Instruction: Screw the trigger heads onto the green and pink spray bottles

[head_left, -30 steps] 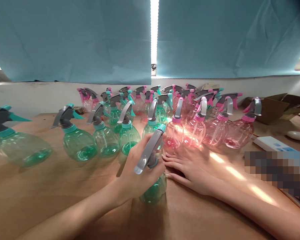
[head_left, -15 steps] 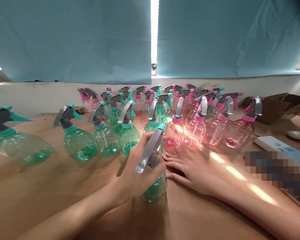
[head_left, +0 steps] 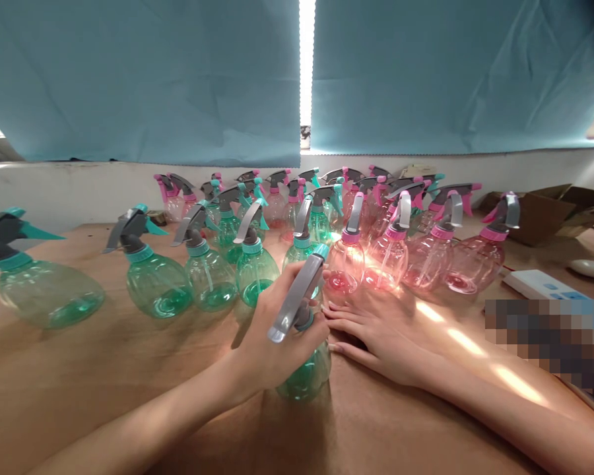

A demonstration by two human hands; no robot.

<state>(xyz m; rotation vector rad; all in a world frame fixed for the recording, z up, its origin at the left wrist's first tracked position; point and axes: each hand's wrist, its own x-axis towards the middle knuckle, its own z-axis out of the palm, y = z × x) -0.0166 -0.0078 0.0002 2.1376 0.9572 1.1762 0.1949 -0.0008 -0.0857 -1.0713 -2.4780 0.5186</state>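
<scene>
My left hand point(head_left: 277, 330) is wrapped round the neck of a green spray bottle point(head_left: 304, 379), which stands upright on the table close in front of me. Its grey trigger head with a teal nozzle rises above my fingers. Part of the bottle is hidden behind the hand. Flat on the table to the right lies my right hand point(head_left: 376, 340), its fingers stretched toward the bottle; I cannot tell whether the fingertips touch it. Just beyond my hands stand another green spray bottle point(head_left: 301, 249) and a pink spray bottle point(head_left: 345, 264).
Several green spray bottles point(head_left: 161, 284) stand to the left and several pink ones point(head_left: 428, 257) to the right, with more rows behind. At the right are a cardboard box point(head_left: 544, 211), a white box point(head_left: 539, 284) and a computer mouse point(head_left: 591, 268). Blue curtains point(head_left: 138, 79) hang behind the table.
</scene>
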